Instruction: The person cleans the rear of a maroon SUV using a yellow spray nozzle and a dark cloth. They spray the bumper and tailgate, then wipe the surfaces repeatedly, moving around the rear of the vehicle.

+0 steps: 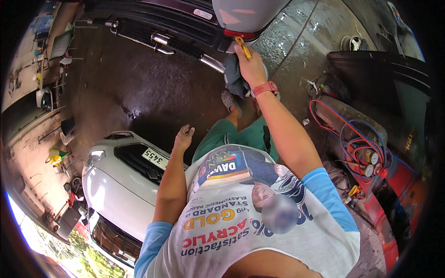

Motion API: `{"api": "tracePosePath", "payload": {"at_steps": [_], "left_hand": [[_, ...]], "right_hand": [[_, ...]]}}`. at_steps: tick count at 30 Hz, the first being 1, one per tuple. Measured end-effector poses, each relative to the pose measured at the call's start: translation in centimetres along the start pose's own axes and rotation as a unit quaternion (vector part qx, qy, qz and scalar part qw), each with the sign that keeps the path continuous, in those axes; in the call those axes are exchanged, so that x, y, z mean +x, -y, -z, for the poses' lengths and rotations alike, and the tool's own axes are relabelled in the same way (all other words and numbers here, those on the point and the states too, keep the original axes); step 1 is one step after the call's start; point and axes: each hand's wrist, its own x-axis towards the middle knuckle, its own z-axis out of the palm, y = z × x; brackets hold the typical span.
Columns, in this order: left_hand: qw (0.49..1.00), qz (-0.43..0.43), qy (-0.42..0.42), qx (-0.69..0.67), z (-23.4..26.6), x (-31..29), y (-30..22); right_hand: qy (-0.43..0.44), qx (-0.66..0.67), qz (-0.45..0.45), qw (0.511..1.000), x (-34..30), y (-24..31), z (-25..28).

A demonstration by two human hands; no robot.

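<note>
My right hand (pixel 251 68), with a red watch at the wrist, reaches forward and is closed around a slim yellow tool (pixel 243 47) that looks like a utility knife. Its front end is close to a red strip (pixel 237 34) at the lower edge of a grey rounded body panel (pixel 245 14); whether they touch is unclear. A dark grey cloth (pixel 234 76) hangs beside the right hand, and I cannot tell if that hand grips it too. My left hand (pixel 184 135) hovers low at my left side, fingers loosely bent and apart, with nothing visible in it.
Ahead runs a dark vehicle's side step (pixel 139 38) with chrome parts. A white car (pixel 125 185) stands behind on my left. To the right, red and blue hoses (pixel 359 139) with gauges lie by a cylinder (pixel 352 116). The dark floor (pixel 162 88) looks wet in places.
</note>
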Motion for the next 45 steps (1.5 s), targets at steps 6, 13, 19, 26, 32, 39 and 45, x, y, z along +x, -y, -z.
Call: {"api": "tracePosePath", "payload": {"at_steps": [6,13,19,26,32,39,45], "left_hand": [[0.999,-0.051,0.007,0.001,0.6,2.8,-0.2],[0.998,-0.063,0.025,0.015,2.3,3.8,-3.5],[0.998,-0.063,0.022,0.011,3.1,4.0,-2.9],[0.999,-0.031,0.021,0.016,3.5,2.6,-0.7],[1.0,-0.023,0.011,0.003,3.7,1.7,0.0],[0.999,-0.03,0.009,-0.006,3.4,1.8,0.7],[0.999,-0.044,0.003,-0.009,2.8,2.6,1.8]], "right_hand": [[-0.035,0.027,-0.046,0.998,0.3,-2.7,4.0],[-0.053,0.03,-0.088,0.994,0.8,-4.0,5.5],[-0.037,0.039,-0.077,0.996,0.3,-5.1,3.2],[-0.007,0.015,-0.072,0.997,-0.5,-3.8,0.3],[-0.013,0.035,-0.051,0.998,-0.4,-2.4,-1.9],[0.001,0.021,-0.055,0.998,0.2,-2.4,-4.1],[-0.019,0.038,-0.023,0.999,-0.2,-1.1,-4.6]]}}
